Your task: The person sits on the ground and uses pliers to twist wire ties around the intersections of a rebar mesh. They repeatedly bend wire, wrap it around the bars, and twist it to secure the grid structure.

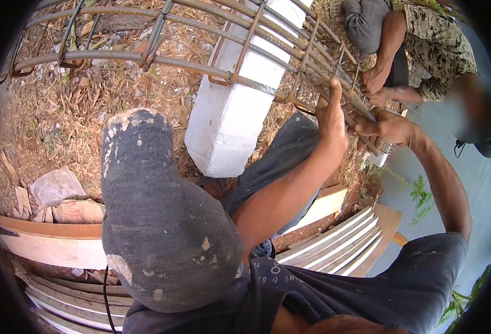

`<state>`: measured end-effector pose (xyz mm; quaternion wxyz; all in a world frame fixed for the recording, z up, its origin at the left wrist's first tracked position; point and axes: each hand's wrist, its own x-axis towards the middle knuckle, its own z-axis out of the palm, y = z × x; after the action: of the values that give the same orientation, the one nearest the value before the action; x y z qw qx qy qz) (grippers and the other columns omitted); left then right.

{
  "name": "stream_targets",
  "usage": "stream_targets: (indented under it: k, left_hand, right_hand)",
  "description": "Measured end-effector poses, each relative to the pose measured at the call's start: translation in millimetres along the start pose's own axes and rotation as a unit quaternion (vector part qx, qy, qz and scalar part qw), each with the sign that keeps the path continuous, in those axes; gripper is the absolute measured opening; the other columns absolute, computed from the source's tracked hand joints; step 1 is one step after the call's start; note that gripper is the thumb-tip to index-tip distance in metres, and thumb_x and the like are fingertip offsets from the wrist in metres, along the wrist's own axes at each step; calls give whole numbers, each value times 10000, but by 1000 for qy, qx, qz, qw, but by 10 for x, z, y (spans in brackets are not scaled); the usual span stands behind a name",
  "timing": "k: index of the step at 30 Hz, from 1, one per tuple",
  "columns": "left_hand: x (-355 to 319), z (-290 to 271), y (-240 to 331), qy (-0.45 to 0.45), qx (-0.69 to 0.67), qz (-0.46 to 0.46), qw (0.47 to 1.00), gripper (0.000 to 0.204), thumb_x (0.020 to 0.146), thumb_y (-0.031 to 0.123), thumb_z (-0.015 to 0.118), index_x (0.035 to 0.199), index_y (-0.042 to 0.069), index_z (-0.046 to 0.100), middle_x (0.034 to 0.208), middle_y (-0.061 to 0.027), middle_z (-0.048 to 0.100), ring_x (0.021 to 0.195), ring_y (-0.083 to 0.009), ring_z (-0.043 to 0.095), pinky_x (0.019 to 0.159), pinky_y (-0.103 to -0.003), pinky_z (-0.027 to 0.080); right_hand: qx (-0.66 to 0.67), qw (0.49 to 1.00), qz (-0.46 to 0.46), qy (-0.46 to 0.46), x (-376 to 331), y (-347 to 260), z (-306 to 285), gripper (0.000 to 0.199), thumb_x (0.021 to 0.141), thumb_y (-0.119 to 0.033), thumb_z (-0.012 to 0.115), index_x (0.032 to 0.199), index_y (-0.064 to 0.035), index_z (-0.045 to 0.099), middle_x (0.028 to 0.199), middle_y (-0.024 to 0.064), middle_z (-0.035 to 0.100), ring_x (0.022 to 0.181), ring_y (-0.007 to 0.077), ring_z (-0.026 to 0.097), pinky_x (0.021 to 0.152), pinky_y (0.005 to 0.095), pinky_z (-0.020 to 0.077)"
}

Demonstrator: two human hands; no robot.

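Observation:
A cage of rusty reinforcing bars (201,72) with bent stirrups runs across the top of the view, from the left to the upper right. At its right end my left hand (333,119) is closed on the bars, thumb raised; its other fingers are partly hidden. Just to the right, my right hand (393,127) grips the end of a rebar (362,108), its thumb lying along the metal. Beyond my hands, a co-worker's hands (376,80) are close together at the same end of the cage; what they hold is too small to make out.
A white block (228,122) lies beneath the cage. Across from me a co-worker in a camouflage shirt (440,50) crouches beside a blue-grey wall (423,133). Stacked white-edged boards (334,245) lie near my legs. Dry leaves (61,128) and a plastic scrap (57,185) cover the ground.

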<state>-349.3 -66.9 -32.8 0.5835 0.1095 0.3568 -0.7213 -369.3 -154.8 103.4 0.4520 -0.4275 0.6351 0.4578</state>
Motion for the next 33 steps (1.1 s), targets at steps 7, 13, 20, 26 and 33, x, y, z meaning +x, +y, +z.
stream_targets:
  k: [7, 13, 20, 26, 33]
  left_hand:
    - [167, 384, 100, 71, -151, 32, 985, 531, 882, 426, 658, 1171, 38, 438, 968, -68, 501, 895, -206, 562, 786, -381, 529]
    - [299, 316, 215, 38, -223, 15, 974, 290, 904, 280, 621, 1053, 79, 475, 947, -78, 504, 902, -231, 564, 853, -425, 520]
    - [120, -249, 202, -21, -37, -69, 997, 517, 857, 369, 678, 1228, 71, 474, 962, -131, 530, 887, -290, 575, 851, -505, 513]
    - [161, -255, 206, -90, -75, -99, 988, 207, 938, 299, 575, 947, 102, 512, 726, -60, 563, 623, -244, 572, 646, -448, 524]
    - [349, 662, 180, 199, -175, 10, 964, 276, 976, 321, 527, 921, 58, 463, 803, -68, 507, 670, -212, 532, 653, -404, 485]
  right_hand:
    - [-86, 994, 38, -48, 39, -467, -628, 464, 936, -298, 568, 1156, 105, 507, 950, 226, 649, 776, 315, 693, 596, 379, 612]
    - [80, 988, 61, -115, 25, -466, -526, 399, 967, -282, 535, 1120, 87, 532, 897, 208, 651, 764, 298, 686, 619, 405, 600]
    - [303, 952, -46, 11, 241, 262, 696, 336, 981, -335, 523, 993, -1, 559, 798, 110, 615, 630, 200, 614, 529, 331, 519]
    - [65, 982, -88, 151, 28, 173, 662, 357, 932, -338, 593, 1004, 11, 567, 790, 137, 620, 673, 247, 634, 588, 334, 497]
    - [-473, 785, -77, 393, 79, -6, 107, 288, 895, -204, 563, 1020, 53, 599, 783, 210, 642, 740, 342, 663, 708, 451, 518]
